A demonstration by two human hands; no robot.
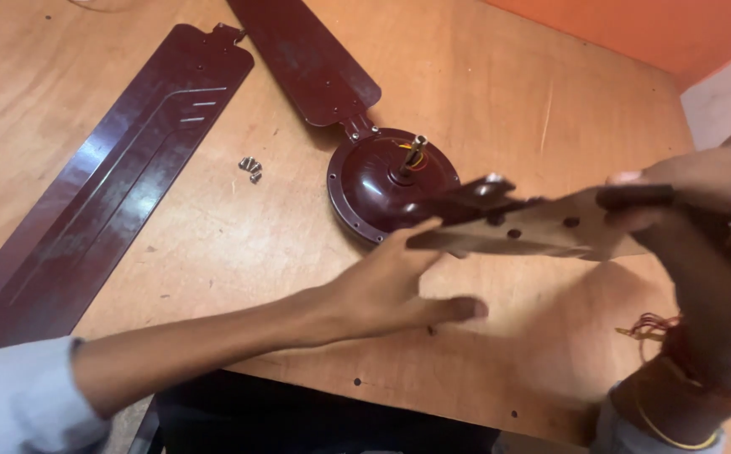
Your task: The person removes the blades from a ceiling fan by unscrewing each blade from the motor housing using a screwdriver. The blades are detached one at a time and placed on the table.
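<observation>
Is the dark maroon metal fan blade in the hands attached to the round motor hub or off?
Off. The dark maroon metal fan blade is lifted in the right hand, its bracket end above the round motor hub, not fastened.

I have a single head-worn view, looking steeply down and forward over the near edge of the wooden table [508,92] from close above. It faces the far right corner, where an orange wall [634,25] shows.
</observation>
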